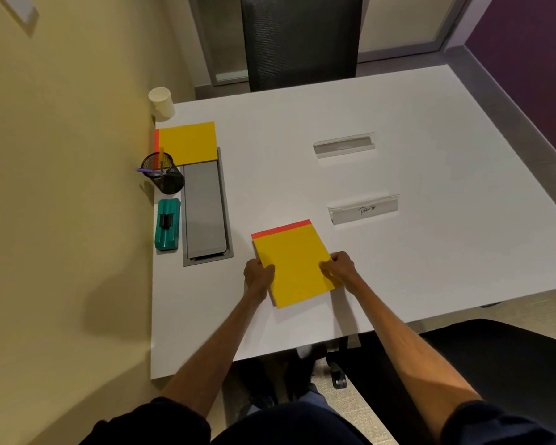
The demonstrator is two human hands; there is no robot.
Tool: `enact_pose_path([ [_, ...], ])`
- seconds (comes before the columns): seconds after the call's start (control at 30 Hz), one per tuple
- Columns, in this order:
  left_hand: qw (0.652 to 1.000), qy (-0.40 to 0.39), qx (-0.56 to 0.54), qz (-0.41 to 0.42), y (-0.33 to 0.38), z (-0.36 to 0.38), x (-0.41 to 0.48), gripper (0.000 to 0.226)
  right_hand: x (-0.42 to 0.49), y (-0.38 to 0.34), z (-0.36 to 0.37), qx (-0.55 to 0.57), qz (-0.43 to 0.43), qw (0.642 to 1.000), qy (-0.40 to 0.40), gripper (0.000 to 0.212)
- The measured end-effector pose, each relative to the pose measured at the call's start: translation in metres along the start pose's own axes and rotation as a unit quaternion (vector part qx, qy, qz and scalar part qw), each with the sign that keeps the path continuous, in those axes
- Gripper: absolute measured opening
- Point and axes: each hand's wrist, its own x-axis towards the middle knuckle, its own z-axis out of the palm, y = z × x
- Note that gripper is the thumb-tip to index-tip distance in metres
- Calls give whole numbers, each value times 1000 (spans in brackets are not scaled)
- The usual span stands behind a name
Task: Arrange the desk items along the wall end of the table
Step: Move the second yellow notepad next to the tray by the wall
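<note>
The yellow paper notepad with a red-orange binding strip [294, 268] sits between both hands over the near part of the white table [430, 155]. The left hand [258, 277] pinches its left edge and the right hand [341, 268] its right edge, fingers curled closed on the paper. Gripping 2 opposite sides probably keeps the loose sheets flat and square for carrying; whether the pad is lifted I cannot tell.

Left of the grip, against the wall, stand a teal plastic block [167, 224], a black mesh pen cup [164, 175], a second yellow pad [188, 142] and a white paper cup [161, 102]. That row suggests where this pad belongs. Beyond and right of the grip, 2 clear name holders [363, 208] lie unsorted.
</note>
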Motion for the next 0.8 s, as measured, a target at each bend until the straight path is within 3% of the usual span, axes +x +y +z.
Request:
enact_pose_path([
  [0.07,998,0,-61,8,8,-5,1,18,2,-8,-4,35,-1,999,-13,22],
  [0.13,996,5,-92,6,16,-10,4,26,4,-18,-9,73,-6,997,-19,7],
  [0.17,995,7,-103,2,20,-13,5,21,7,-21,-11,94,-6,995,-16,13],
  [0.23,990,9,-140,-9,26,-18,10,11,8,-27,-12,132,-3,991,12,45],
  [0.33,975,31,-217,-34,34,-25,14,24,5,-35,-7,205,18,977,50,61],
  [0.4,961,36,-272,-47,37,-29,17,33,1,-45,0,298,46,954,12,52],
  [0.5,946,18,-320,-45,40,-33,13,18,-6,-63,18,368,38,927,-68,26],
  [0.67,940,42,-336,31,44,-48,3,9,-4,-86,33,417,-4,907,-63,52],
  [0.8,952,119,-272,80,33,-87,6,39,-1,-90,30,387,-12,917,-95,55],
])
